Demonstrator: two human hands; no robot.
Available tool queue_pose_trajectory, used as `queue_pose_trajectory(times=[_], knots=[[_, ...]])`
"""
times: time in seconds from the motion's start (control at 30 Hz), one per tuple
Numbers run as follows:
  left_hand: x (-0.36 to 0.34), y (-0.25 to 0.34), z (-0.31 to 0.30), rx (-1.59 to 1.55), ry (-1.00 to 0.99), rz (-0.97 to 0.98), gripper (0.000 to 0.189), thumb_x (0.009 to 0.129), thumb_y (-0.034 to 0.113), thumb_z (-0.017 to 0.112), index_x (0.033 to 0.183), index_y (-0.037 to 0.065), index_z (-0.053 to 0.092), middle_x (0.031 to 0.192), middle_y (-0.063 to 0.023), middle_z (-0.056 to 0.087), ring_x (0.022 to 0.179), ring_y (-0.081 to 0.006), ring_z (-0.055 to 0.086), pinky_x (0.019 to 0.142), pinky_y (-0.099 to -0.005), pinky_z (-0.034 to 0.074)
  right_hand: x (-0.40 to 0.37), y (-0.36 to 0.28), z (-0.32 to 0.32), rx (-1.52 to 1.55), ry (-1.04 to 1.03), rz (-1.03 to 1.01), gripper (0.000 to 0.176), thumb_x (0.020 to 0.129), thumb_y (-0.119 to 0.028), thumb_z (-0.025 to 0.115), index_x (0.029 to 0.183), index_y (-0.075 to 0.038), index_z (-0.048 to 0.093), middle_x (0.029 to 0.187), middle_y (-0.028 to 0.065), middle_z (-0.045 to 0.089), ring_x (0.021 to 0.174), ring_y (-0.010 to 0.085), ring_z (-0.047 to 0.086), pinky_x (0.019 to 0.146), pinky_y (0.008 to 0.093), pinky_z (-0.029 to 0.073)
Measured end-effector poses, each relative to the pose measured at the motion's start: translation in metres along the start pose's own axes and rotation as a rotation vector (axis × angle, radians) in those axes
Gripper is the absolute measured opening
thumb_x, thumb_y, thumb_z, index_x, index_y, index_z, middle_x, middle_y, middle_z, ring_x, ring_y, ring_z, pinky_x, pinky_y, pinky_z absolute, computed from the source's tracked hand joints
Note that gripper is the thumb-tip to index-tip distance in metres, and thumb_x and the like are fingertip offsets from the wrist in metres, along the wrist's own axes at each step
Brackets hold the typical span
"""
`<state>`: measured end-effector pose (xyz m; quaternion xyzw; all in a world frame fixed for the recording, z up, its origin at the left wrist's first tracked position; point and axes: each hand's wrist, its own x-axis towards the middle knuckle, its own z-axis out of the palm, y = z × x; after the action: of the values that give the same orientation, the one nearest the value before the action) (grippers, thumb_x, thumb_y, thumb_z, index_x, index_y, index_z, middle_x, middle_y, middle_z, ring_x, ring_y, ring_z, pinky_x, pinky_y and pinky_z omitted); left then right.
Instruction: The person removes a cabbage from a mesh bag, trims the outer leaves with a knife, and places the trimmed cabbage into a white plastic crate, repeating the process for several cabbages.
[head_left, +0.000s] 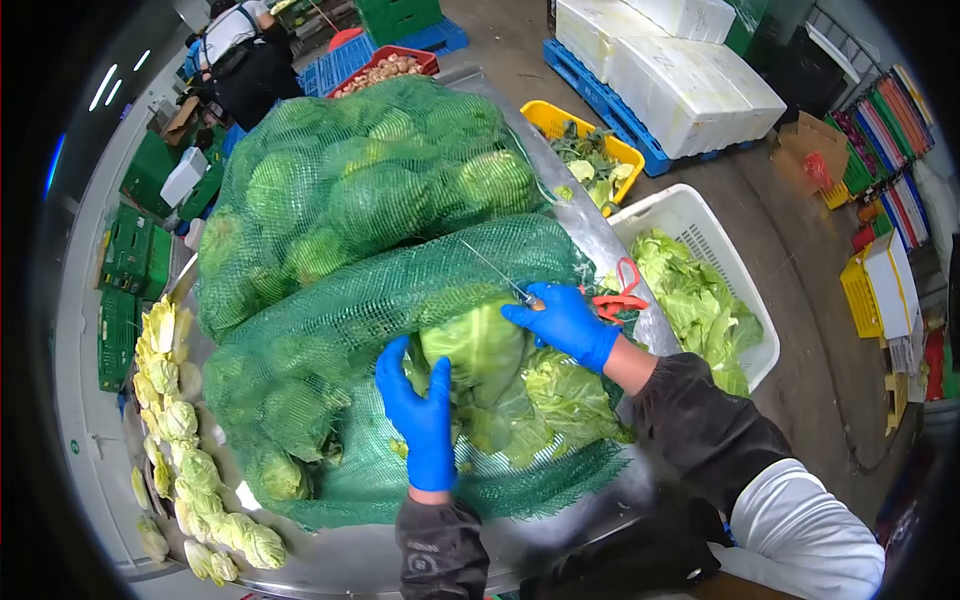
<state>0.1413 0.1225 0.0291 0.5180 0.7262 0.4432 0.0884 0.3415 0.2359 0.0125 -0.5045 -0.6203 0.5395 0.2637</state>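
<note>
One cabbage, frame centre, between hands: left hand spread, cupped at its left, contact unclear; right hand gripping knife at its upper right, blade slanting upper left.

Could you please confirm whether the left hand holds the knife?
No, the right hand holds the knife; the left hand is beside a cabbage.

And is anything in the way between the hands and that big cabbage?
Nothing visible stands between the left hand or the right hand and the cabbage: the side facing the camera is uncovered. The green net lies along its far edge, and the knife in the right hand points over the net.
</note>
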Motion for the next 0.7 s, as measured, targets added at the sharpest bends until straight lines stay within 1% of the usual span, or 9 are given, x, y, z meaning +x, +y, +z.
queue_pose_trajectory(times=[0.1, 0.2, 0.27, 0.33, 0.4, 0.43, 0.57, 0.67, 0.7], knots=[[0.014, -0.003, 0.017, -0.794, -0.319, -0.612, 0.068, 0.079, 0.007, 0.071, 0.139, 0.0, 0.038, 0.133, -0.0109, 0.049, 0.118, -0.0218, 0.049, 0.101, -0.0333, 0.04, -0.002, 0.007, -0.003, 0.219, -0.119, 0.26, 0.044, 0.082, -0.043, 0.072, 0.088, -0.003, 0.057, 0.06, 0.0035, 0.055, 0.048, 0.0139, 0.056, 0.045, 0.0295, 0.045], [-0.007, 0.008, 0.017, -0.832, -0.28, -0.521, 0.075, 0.078, 0.007, 0.071, 0.142, -0.001, 0.033, 0.136, -0.0134, 0.046, 0.123, -0.0237, 0.046, 0.104, -0.033, 0.037, -0.021, -0.001, -0.004, 0.291, -0.118, 0.292, 0.045, 0.078, -0.04, 0.078, 0.094, -0.004, 0.055, 0.064, 0.0017, 0.055, 0.047, 0.0103, 0.052, 0.041, 0.0246, 0.041], [-0.029, 0.009, 0.012, -0.746, -0.17, -0.573, 0.079, 0.075, 0.007, 0.073, 0.143, 0.001, 0.032, 0.139, -0.0125, 0.041, 0.127, -0.0247, 0.042, 0.107, -0.0339, 0.034, -0.042, -0.007, -0.002, 0.326, -0.152, 0.163, 0.06, 0.079, -0.037, 0.076, 0.126, -0.008, 0.054, 0.058, -0.002, 0.051, 0.041, 0.0065, 0.045, 0.036, 0.0225, 0.034], [-0.058, 0.027, -0.01, -0.762, -0.081, -0.469, 0.084, 0.072, 0.008, 0.076, 0.143, 0.002, 0.032, 0.142, -0.0114, 0.038, 0.13, -0.0253, 0.037, 0.109, -0.0356, 0.031, -0.071, 0.003, 0.007, 0.323, -0.184, 0.155, 0.073, 0.077, -0.031, 0.08, 0.137, -0.006, 0.046, 0.076, 0.0013, 0.061, 0.061, 0.0067, 0.056, 0.048, 0.0229, 0.046], [-0.086, 0.045, -0.028, -0.73, -0.052, -0.449, 0.091, 0.067, 0.004, 0.078, 0.145, 0.003, 0.03, 0.143, -0.011, 0.036, 0.131, -0.025, 0.037, 0.111, -0.0371, 0.029, -0.102, 0.012, 0.012, 0.288, -0.057, -0.232, 0.077, 0.074, -0.025, 0.083, 0.137, -0.002, 0.045, 0.107, 0.0051, 0.063, 0.093, 0.0096, 0.059, 0.074, 0.0273, 0.053], [-0.101, 0.059, -0.037, -0.702, -0.046, -0.438, 0.094, 0.065, 0.005, 0.08, 0.145, 0.003, 0.03, 0.144, -0.0114, 0.035, 0.131, -0.0251, 0.037, 0.112, -0.0374, 0.029, -0.124, 0.003, 0.002, 0.288, -0.157, -0.079, 0.08, 0.073, -0.015, 0.083, 0.139, 0.0, 0.041, 0.126, 0.0077, 0.055, 0.113, 0.0118, 0.05, 0.092, 0.0301, 0.047], [-0.164, 0.094, -0.04, -0.651, -0.088, -0.36, 0.105, 0.059, 0.011, 0.086, 0.145, 0.003, 0.028, 0.145, -0.0129, 0.034, 0.131, -0.0259, 0.037, 0.112, -0.0391, 0.03, -0.202, 0.024, -0.019, 0.473, -0.103, -0.148, 0.084, 0.075, 0.0, 0.078, 0.146, -0.003, 0.032, 0.116, 0.0053, 0.061, 0.097, 0.0082, 0.057, 0.079, 0.0238, 0.05], [-0.193, 0.138, -0.023, -0.655, -0.194, -0.385, 0.111, 0.055, 0.016, 0.09, 0.146, 0.002, 0.027, 0.144, -0.0132, 0.034, 0.131, -0.0264, 0.038, 0.11, -0.0399, 0.032, -0.257, 0.033, -0.062, 0.633, -0.102, 0.085, 0.082, 0.075, -0.011, 0.081, 0.144, -0.006, 0.037, 0.13, 0.009, 0.056, 0.109, 0.0107, 0.055, 0.09, 0.0281, 0.049], [-0.205, 0.141, -0.011, -0.64, -0.218, -0.327, 0.111, 0.056, 0.018, 0.09, 0.145, 0.002, 0.027, 0.142, -0.0135, 0.036, 0.13, -0.0271, 0.038, 0.109, -0.0399, 0.034, -0.271, 0.047, -0.077, 0.527, -0.111, 0.141, 0.08, 0.077, -0.015, 0.08, 0.145, -0.01, 0.038, 0.121, 0.0081, 0.06, 0.088, 0.0071, 0.06, 0.072, 0.0237, 0.052]])
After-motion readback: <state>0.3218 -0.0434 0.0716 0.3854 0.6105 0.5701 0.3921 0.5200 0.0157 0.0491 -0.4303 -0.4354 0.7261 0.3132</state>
